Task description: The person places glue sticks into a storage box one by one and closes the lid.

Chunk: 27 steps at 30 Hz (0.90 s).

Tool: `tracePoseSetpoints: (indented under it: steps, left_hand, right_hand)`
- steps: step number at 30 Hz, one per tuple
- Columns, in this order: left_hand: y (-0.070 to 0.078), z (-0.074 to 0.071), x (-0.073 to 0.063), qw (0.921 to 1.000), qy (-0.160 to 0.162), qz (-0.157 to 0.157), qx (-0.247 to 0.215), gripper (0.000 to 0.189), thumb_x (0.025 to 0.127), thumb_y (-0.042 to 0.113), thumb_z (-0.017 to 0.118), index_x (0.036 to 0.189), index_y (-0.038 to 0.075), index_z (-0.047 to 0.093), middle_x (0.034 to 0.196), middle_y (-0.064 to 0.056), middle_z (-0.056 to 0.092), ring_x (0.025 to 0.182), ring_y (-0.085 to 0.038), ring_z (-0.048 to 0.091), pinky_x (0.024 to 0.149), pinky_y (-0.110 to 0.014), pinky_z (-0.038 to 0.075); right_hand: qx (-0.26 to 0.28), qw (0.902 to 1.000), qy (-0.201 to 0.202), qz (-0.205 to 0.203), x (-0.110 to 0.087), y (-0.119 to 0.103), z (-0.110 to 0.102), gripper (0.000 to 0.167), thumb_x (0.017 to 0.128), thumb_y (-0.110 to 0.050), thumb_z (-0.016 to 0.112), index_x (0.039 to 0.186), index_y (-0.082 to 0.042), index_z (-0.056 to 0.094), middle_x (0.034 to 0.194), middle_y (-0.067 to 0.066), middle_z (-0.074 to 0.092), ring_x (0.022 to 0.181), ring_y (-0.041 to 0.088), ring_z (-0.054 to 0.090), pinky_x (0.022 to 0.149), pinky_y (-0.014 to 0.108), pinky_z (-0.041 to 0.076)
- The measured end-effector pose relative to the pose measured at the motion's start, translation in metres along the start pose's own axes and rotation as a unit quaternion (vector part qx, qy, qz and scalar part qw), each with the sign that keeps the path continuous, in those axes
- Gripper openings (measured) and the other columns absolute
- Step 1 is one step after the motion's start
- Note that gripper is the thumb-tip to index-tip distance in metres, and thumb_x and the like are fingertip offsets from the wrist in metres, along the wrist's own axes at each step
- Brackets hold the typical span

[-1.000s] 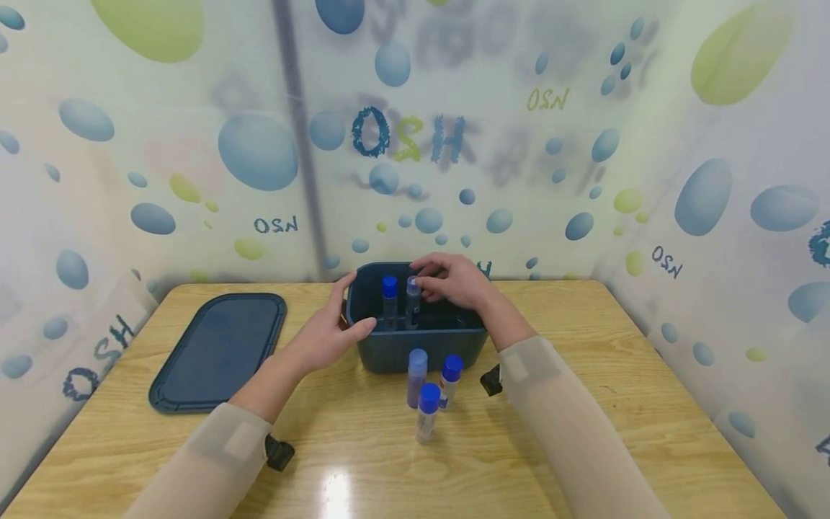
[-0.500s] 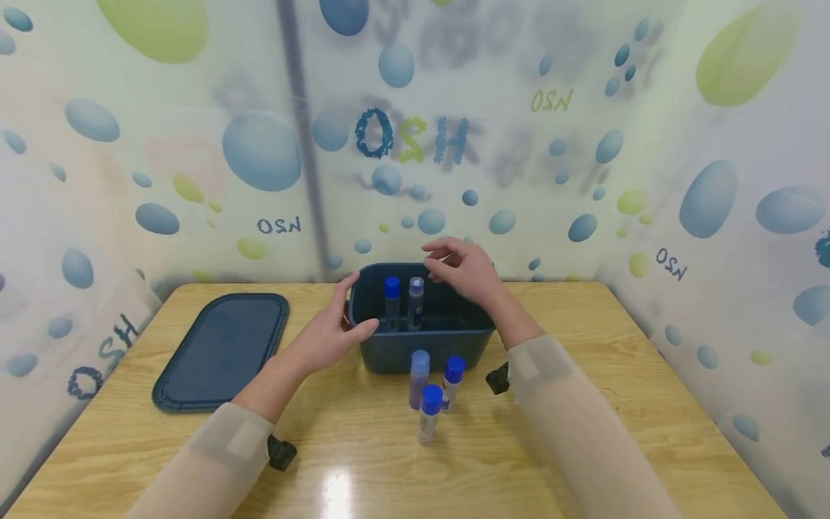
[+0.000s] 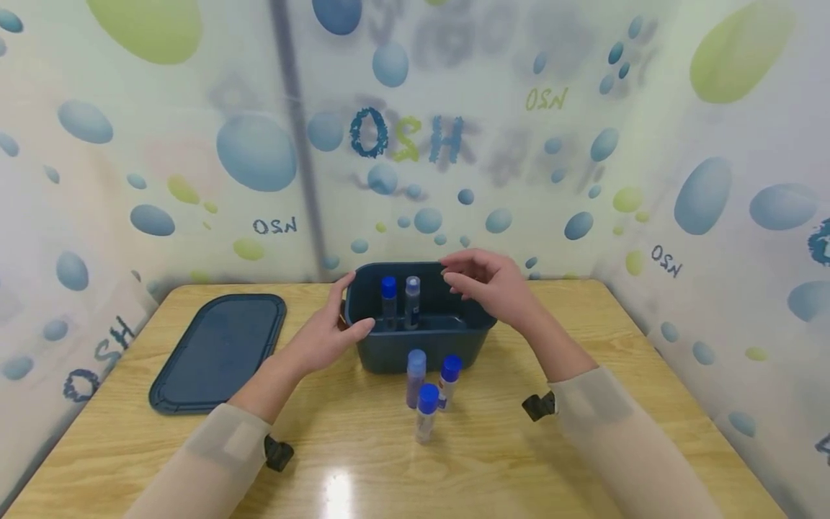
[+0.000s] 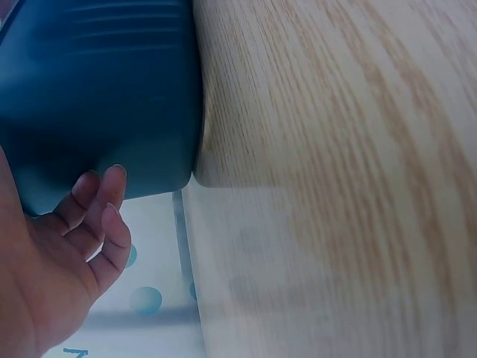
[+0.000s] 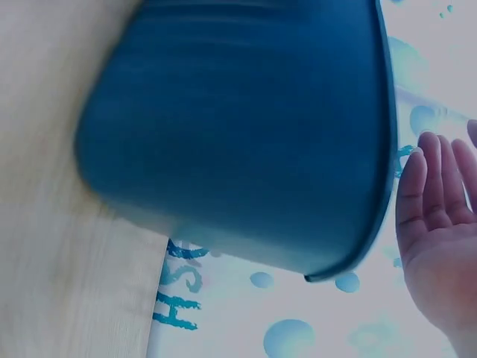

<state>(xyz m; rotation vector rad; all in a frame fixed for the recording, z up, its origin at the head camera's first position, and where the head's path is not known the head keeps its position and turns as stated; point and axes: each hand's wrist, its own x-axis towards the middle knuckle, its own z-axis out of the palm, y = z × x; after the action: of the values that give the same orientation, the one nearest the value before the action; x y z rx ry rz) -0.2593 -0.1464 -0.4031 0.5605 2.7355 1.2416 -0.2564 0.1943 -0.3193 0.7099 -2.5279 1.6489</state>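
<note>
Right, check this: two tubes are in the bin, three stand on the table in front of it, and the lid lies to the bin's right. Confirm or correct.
The lid's side is wrong: the head view shows the lid lying to the left of the bin. The rest holds: two tubes inside, three others standing on the table in front.

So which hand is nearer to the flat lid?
Left. The left hand is right of the lid, at the tub; the right hand is farther right, by the tub's other end.

bright scene, glare on the table (image 3: 338, 484)
</note>
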Motion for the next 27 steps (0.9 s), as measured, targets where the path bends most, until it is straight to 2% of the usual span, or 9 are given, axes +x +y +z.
tracePoseSetpoints:
  steps: [3,10,16,22,27]
  left_hand:
    - [0.000,0.000,0.000,1.0000,0.000,0.001,-0.001,0.102,0.107,0.060,0.063,0.177,0.027,-0.002,0.085,-0.010,0.057,0.084,-0.024,0.058,0.075,-0.038,0.049]
    - [0.001,0.000,0.000,1.0000,0.001,-0.001,-0.001,0.101,0.107,0.058,0.064,0.177,0.027,-0.003,0.086,-0.010,0.058,0.084,-0.024,0.058,0.075,-0.038,0.049]
    - [0.001,0.000,-0.002,1.0000,0.001,0.000,-0.005,0.101,0.107,0.058,0.064,0.177,0.027,-0.003,0.083,-0.009,0.056,0.080,-0.024,0.057,0.074,-0.038,0.048]
    - [0.000,-0.001,-0.001,1.0000,0.002,0.001,-0.005,0.102,0.107,0.059,0.064,0.177,0.028,-0.003,0.083,-0.009,0.056,0.081,-0.023,0.057,0.074,-0.038,0.049]
    - [0.000,0.000,0.001,1.0000,0.002,0.004,-0.004,0.101,0.107,0.059,0.064,0.177,0.028,-0.003,0.083,-0.009,0.055,0.081,-0.024,0.057,0.074,-0.038,0.048]
  right_hand:
    - [-0.008,0.9999,-0.008,0.007,-0.016,0.000,-0.004,0.030,0.109,-0.022,0.071,0.137,-0.012,0.074,0.126,0.013,0.076,0.100,0.020,0.075,0.087,0.038,0.064]
    - [-0.026,0.9993,-0.027,-0.010,-0.051,0.002,-0.012,0.028,0.107,-0.015,0.072,0.135,-0.011,0.075,0.123,0.010,0.077,0.100,0.027,0.076,0.084,0.035,0.064]
    - [-0.034,0.9981,-0.051,-0.005,-0.077,0.003,-0.014,0.025,0.106,-0.014,0.074,0.131,-0.012,0.076,0.122,0.013,0.078,0.099,0.018,0.076,0.086,0.029,0.063]
    - [-0.044,0.9965,-0.071,0.003,-0.096,0.006,-0.014,0.023,0.106,-0.013,0.074,0.129,-0.013,0.077,0.119,0.011,0.077,0.094,0.019,0.073,0.081,0.029,0.062]
    - [-0.035,0.9957,-0.083,0.022,-0.104,0.013,-0.013,0.024,0.105,-0.012,0.074,0.129,-0.009,0.076,0.122,0.013,0.077,0.096,0.018,0.072,0.082,0.028,0.062]
